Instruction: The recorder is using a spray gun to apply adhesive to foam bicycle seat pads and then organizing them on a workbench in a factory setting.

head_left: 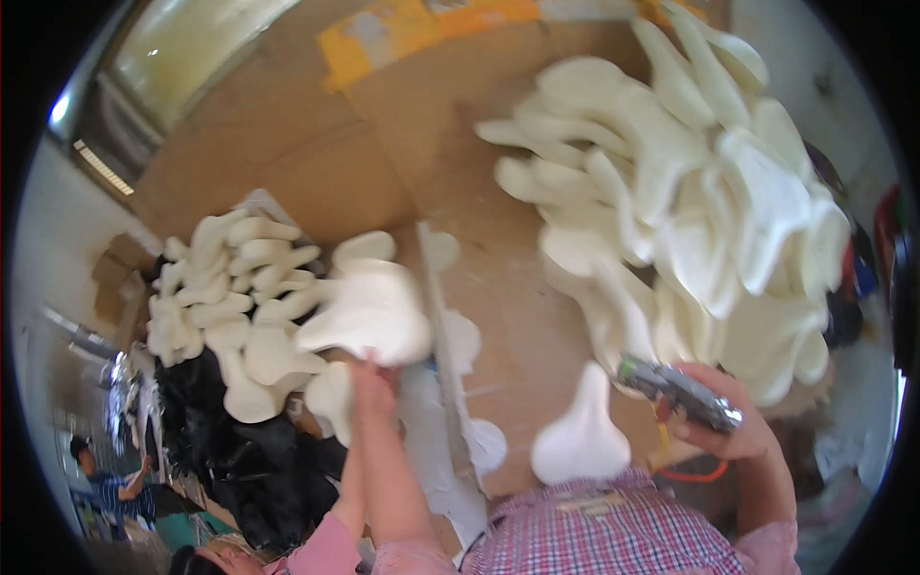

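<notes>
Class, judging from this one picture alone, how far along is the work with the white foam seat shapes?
Seemingly done: a pile of white shapes at the left. In hand: the left hand places one shape; the right hand grips a metal tool. Left: a larger heap; one piece close by.

A yellow-and-orange printed label (422,27) runs as a long strip along the far edge of the flattened brown cardboard sheet (316,163), grey patches breaking its colour; its print is too blurred to make out. At the far left, a small brown cardboard box (117,273) sits beside the heap of white pieces; no screens or signs are in view.
</notes>
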### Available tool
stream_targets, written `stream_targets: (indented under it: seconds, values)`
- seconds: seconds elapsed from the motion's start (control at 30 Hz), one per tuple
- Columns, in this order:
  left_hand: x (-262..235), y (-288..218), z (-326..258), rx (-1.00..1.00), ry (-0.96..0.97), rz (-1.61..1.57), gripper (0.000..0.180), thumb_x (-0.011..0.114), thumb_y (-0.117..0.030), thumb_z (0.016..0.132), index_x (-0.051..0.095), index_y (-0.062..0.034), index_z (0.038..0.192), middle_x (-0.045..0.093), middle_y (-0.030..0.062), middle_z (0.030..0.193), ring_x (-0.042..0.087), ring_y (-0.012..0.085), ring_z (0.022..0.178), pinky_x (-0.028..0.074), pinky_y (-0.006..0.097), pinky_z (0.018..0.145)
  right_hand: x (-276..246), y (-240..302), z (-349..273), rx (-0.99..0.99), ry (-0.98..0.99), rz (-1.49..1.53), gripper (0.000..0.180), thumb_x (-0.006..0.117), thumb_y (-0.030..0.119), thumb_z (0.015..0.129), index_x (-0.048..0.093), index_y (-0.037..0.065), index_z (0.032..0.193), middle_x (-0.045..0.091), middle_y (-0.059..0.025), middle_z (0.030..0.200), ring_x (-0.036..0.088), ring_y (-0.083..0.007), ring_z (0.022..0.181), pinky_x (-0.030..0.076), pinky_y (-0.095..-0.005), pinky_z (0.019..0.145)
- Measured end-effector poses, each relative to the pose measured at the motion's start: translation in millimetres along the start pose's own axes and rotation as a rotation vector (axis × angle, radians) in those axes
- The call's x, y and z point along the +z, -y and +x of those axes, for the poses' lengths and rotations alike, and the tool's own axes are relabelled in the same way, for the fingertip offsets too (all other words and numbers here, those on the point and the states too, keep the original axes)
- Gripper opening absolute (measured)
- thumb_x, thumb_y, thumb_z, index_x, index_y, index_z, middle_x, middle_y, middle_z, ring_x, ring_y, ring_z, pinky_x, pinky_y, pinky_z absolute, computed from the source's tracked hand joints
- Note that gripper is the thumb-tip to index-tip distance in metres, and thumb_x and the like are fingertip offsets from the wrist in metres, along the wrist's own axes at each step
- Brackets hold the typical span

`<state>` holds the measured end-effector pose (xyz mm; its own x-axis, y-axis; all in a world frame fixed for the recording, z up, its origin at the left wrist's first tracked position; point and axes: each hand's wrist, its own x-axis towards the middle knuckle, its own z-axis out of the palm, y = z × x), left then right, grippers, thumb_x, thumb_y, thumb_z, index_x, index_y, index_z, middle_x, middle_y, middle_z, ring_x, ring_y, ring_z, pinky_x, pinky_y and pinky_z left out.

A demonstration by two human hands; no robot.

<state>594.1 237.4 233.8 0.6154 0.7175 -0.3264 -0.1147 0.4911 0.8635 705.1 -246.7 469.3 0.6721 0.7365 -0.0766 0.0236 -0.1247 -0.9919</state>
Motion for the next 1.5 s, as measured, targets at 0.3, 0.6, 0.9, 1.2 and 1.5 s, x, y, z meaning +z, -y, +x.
stream_targets:
  seconds: [0.3,0.6,0.9,1.2,1.5]
  values:
    - [152.6,156.6,-150.2,0.023,0.578,1.103,0.065,0.075,-0.038,0.073,0.053,0.0014,0.119,0.062,0.0172,0.109,0.061,0.0312,0.101,0.048,0.04,0.089,-0.8,-22.8,-68.4,0.003,-0.113,0.053,0.056,0.071,0.007,0.082,0.046,0.003,0.132,0.061,-0.0043,0.099,0.059,-0.0108,0.088,0.049,-0.0263,0.079]
    - [125.8,83.5,-140.9,-0.256,0.715,0.032,0.062,0.065,-0.006,0.065,0.048,0.0,0.124,0.061,0.014,0.113,0.062,0.0267,0.099,0.051,0.04,0.089,0.2,-32.9,-121.7,-0.006,-0.047,0.03,0.058,0.07,0.004,0.081,0.045,0.005,0.134,0.061,-0.0027,0.096,0.059,-0.0099,0.087,0.049,-0.0261,0.078]
    - [19.2,80.2,-159.6,-0.354,0.245,0.479,0.09,0.067,-0.001,0.075,0.019,-0.0173,0.15,0.037,0.0157,0.143,0.05,0.028,0.119,0.047,0.044,0.089,8.1,-16.5,-128.8,0.134,0.156,-0.088,0.054,0.07,0.003,0.081,0.049,0.005,0.13,0.061,-0.0031,0.094,0.058,-0.0104,0.085,0.049,-0.0263,0.077]
    - [-3.1,115.6,-165.1,-0.007,0.212,0.403,0.089,0.048,0.016,0.069,0.02,-0.0082,0.149,0.03,0.0191,0.149,0.044,0.0295,0.126,0.041,0.034,0.1,25.2,10.5,-127.8,0.079,0.025,0.022,0.051,0.071,0.002,0.078,0.053,0.003,0.126,0.065,-0.0052,0.101,0.058,-0.0127,0.092,0.048,-0.0282,0.081]
    - [-13.6,16.8,-131.9,0.111,-0.352,-0.517,0.055,0.057,-0.03,0.085,0.043,-0.0074,0.133,0.045,0.0075,0.136,0.049,0.029,0.12,0.045,0.043,0.093,-26.7,-5.3,-141.4,0.096,-0.042,-0.059,0.054,0.069,0.002,0.08,0.048,0.003,0.13,0.063,-0.004,0.102,0.06,-0.0127,0.094,0.048,-0.0286,0.085]
